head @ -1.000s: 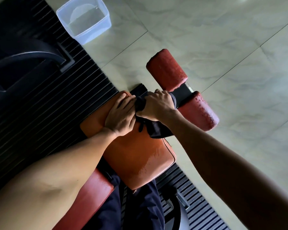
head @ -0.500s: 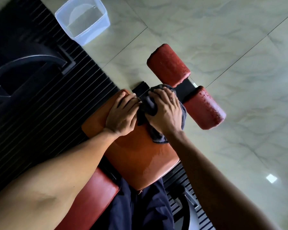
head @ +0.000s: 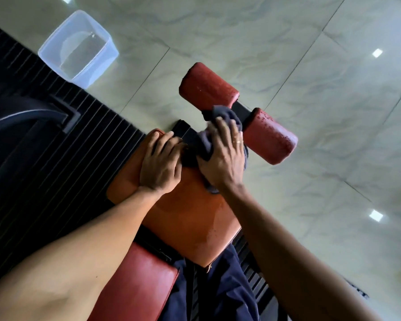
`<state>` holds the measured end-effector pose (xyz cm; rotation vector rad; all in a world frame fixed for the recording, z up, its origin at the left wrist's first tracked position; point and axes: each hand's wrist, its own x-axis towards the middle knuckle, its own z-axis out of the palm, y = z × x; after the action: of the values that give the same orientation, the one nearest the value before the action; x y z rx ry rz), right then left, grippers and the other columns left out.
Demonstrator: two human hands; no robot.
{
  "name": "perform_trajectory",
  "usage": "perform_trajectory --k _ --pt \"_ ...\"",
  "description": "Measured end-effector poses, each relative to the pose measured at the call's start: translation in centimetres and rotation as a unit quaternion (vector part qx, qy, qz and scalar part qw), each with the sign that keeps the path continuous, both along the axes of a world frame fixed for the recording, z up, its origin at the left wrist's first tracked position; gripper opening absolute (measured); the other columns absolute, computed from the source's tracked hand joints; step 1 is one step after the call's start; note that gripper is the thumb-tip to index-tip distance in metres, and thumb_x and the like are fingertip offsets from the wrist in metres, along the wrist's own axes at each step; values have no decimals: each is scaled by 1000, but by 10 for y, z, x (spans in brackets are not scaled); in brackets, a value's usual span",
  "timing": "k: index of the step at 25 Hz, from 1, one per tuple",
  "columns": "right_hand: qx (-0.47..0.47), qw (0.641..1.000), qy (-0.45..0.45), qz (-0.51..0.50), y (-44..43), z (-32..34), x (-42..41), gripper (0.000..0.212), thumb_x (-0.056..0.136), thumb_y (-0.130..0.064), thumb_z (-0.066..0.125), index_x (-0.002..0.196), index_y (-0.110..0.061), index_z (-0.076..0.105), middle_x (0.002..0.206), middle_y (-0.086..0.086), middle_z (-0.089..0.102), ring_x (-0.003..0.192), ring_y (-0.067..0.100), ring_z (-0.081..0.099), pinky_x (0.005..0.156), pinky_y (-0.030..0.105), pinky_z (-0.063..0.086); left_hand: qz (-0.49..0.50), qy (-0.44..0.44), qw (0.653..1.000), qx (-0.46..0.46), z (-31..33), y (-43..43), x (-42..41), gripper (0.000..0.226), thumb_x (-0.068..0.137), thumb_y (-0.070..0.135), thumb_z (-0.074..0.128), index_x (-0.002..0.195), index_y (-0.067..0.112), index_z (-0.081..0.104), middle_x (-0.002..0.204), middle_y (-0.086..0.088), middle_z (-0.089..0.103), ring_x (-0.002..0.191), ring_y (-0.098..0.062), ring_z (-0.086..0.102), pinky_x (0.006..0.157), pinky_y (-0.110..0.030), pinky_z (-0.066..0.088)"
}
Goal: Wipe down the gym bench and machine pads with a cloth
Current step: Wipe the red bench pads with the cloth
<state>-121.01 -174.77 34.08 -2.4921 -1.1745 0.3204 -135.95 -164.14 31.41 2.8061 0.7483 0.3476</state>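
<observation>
One cloth (head: 227, 115), mostly hidden under right hand (head: 222, 157), fingers (head: 236, 133) spread | left hand (head: 160, 166) flat on seat pad (head: 195, 218), fingers (head: 166, 144) together

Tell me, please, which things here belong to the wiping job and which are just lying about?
Job: dark cloth; right hand pressing it; left hand resting on orange seat pad; upper red roller pad; lower red roller pad.
Lying about: clear plastic tub, untouched; black ribbed mat.
</observation>
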Motion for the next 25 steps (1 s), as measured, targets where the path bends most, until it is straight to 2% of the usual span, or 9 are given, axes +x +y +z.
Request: perform_trajectory --k 3,6,8,11,14,17,19,23,25 --pt "16 979 85 -184 1 3 8 89 78 -46 70 155 -16 35 157 9 36 144 32 35 117 46 36 -1 8 1000 4 -1 1 -1 35 90 15 49 121 10 64 131 -7 61 135 -31 47 119 -54 24" --pt "15 925 192 -327 -15 13 -29 98 83 -46 72 160 -20 17 155 8 32 132 33 48 101 44 46 -2 11 1000 0 -2 0 -1 35 91 17 48 122 11 64 131 -7 61 135 -31 46 119 -54 24" --pt "-17 923 209 -323 -30 15 -45 103 85 -50 71 161 -18 10 149 11 35 122 37 55 94 46 50 3 7 1000 -2 -3 -1 -1 34 93 16 46 122 10 64 131 -7 62 135 -32 47 119 -55 25" --pt "-38 933 199 -298 -34 17 -32 98 88 -53 70 160 -19 14 147 11 39 118 38 57 85 40 47 1 6 1000 -11 -1 -2 -3 36 94 15 44 124 8 62 134 -9 60 136 -32 46 119 -55 23" --pt "-26 912 211 -351 -21 15 -27 89 91 -50 67 159 -18 19 149 11 37 127 38 53 95 41 44 -7 3 1000 -25 -2 -3 -5 39 97 16 41 130 8 60 141 -10 57 140 -31 43 121 -55 21" --pt "-69 962 113 -238 -38 15 -66 94 87 -44 72 160 -13 21 160 15 26 137 40 40 111 51 41 -7 -17 999 -44 -5 -4 -11 42 99 18 42 137 7 56 148 -11 52 142 -30 41 122 -52 21" --pt "-80 989 24 -124 -66 12 -103 86 83 -44 67 154 -8 36 157 20 34 138 41 35 114 55 38 -12 -40 998 -50 -6 -8 -19 43 100 18 43 140 6 55 150 -12 50 143 -31 41 121 -50 23" --pt "-88 996 10 13 -119 19 -157 91 84 -72 48 149 -8 46 153 17 43 136 41 38 111 54 36 -27 -60 995 -79 -6 -12 -32 45 101 14 44 144 4 50 154 -13 44 145 -31 37 121 -51 23" --pt "-83 994 -17 66 -127 14 -132 85 87 -66 53 151 -10 44 154 17 42 138 42 40 110 57 39 -40 -60 994 -78 -5 -16 -39 45 100 11 46 144 4 50 154 -12 44 146 -30 36 121 -51 23"
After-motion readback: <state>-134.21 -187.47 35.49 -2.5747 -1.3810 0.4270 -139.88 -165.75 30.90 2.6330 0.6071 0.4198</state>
